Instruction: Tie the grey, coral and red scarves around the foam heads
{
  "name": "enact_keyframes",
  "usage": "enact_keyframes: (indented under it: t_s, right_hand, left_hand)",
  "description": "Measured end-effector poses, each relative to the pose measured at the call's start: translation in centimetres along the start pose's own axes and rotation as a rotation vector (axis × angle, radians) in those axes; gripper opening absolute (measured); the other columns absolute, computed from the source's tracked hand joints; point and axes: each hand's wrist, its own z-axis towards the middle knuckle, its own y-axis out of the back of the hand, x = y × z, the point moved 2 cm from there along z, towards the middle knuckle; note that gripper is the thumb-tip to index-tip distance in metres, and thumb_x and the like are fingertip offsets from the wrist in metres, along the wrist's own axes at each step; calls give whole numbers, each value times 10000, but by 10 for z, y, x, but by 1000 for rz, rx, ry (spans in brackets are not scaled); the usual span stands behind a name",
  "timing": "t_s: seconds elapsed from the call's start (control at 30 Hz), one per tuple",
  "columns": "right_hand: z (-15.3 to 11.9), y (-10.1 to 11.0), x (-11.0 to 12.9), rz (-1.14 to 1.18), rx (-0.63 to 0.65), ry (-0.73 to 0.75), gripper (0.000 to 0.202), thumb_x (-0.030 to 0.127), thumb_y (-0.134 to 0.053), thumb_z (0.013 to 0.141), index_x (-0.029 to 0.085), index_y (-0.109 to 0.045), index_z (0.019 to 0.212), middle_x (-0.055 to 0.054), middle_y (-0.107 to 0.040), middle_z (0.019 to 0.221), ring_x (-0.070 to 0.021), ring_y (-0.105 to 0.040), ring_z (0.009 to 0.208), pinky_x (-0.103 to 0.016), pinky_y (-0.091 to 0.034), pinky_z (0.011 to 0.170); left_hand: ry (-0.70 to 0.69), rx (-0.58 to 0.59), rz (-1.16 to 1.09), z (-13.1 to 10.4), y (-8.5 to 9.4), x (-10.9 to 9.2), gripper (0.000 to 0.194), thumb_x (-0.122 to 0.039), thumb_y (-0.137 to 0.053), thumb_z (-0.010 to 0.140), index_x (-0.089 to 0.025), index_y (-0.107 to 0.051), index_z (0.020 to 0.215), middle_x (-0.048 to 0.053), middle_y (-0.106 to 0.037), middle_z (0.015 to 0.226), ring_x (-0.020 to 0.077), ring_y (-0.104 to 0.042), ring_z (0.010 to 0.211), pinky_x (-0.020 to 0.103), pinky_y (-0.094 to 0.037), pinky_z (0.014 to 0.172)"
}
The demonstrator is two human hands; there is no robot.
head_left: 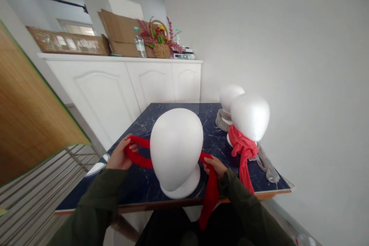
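A white foam head [176, 146] stands on its round base near the front edge of the dark blue marbled table. Behind its neck passes a red scarf [141, 160], its middle hidden by the foam head. At the left, my left hand [122, 154] has its fingers closed on a loop of the scarf. My right hand [215, 165] pinches the scarf to the right of the foam head, and one end hangs down over the table's front edge.
On the right of the table [161, 117] stand a foam head [250, 117] with a coral scarf [243, 148] and another foam head [230, 96] behind it. Grey cloth [266, 165] lies nearby. A white cabinet [100, 88] with cardboard boxes [69, 42] stands behind; a metal rack is left.
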Motion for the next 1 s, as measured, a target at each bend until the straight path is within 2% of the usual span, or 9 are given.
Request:
enact_keyframes:
  t_s: [0.1, 0.17, 0.3, 0.43, 0.57, 0.63, 0.73, 0.87, 1.0]
  right_hand:
    - [-31, -1, -10, 62, 62, -30, 266, 305, -678, 604, 150, -583, 798, 21, -578, 586, -77, -474, 440, -183, -309, 410]
    - [-51, -4, -20, 153, 71, -20, 329, 289, -639, 618, 171, -603, 923, 0, -622, 681, -110, -535, 536, -218, -387, 496]
    - [-75, -20, -41, 197, -6, 61, 378, 229, -553, 612, 187, -600, 985, -24, -656, 816, -159, -579, 691, -275, -443, 662]
    - [-75, -41, -53, 42, -134, 190, 356, 179, -550, 633, 216, -513, 986, -5, -636, 879, -150, -575, 761, -277, -450, 718]
    - [-65, -52, -57, -171, -249, 256, 192, 250, -588, 645, 205, -439, 757, 38, -548, 651, -117, -514, 600, -238, -425, 581]
    - [-63, -56, -57, -297, -264, 279, 196, 272, -597, 653, 199, -418, 679, 46, -497, 587, -105, -479, 565, -223, -402, 549]
    - [-66, -61, -55, -380, -201, 305, 163, 299, -577, 694, 184, -461, 684, 21, -525, 629, -112, -490, 597, -236, -410, 579]
    - [-81, -71, -44, -584, -126, 340, 128, 276, -541, 733, 158, -577, 766, -36, -575, 772, -145, -529, 717, -280, -428, 683]
    - [-94, -84, -31, -935, -103, 367, 178, 294, -635, 673, 143, -647, 768, -81, -540, 909, -184, -524, 821, -323, -419, 769]
  left_hand:
    - [243, 19, -415, -49, 21, 12, 264, -159, -384, 830, -171, -584, 1004, -24, -513, 569, 60, -461, 443, 164, -425, 431]
    - [368, 32, -548, -88, 22, 25, 340, -113, -371, 807, -140, -565, 1085, 29, -612, 656, 111, -573, 533, 226, -505, 520]
    - [546, 79, -635, -151, -5, 49, 415, -46, -401, 794, -121, -520, 1185, 107, -677, 921, 186, -648, 835, 305, -532, 753]
    - [574, 175, -562, -178, -39, 61, 360, -99, -544, 766, -116, -572, 1124, 108, -674, 986, 195, -638, 891, 281, -518, 777]
    - [481, 404, -243, -177, -57, 63, 363, -102, -648, 663, -113, -641, 1026, 83, -700, 859, 191, -645, 746, 262, -510, 681]
    - [369, 531, -40, -171, -62, 59, 318, -84, -628, 651, -114, -675, 964, 68, -703, 804, 206, -638, 760, 282, -499, 713]
    - [181, 666, 181, -163, -67, 50, 298, -88, -590, 661, -129, -690, 938, 66, -701, 863, 233, -620, 868, 321, -470, 819]
    - [-18, 727, 336, -161, -71, 43, 380, -84, -590, 646, -148, -664, 1013, 79, -685, 961, 251, -583, 988, 359, -400, 947]
    - [-187, 658, 495, -164, -71, 50, 386, -90, -577, 663, -179, -658, 1030, 89, -675, 996, 261, -563, 1035, 384, -366, 986]
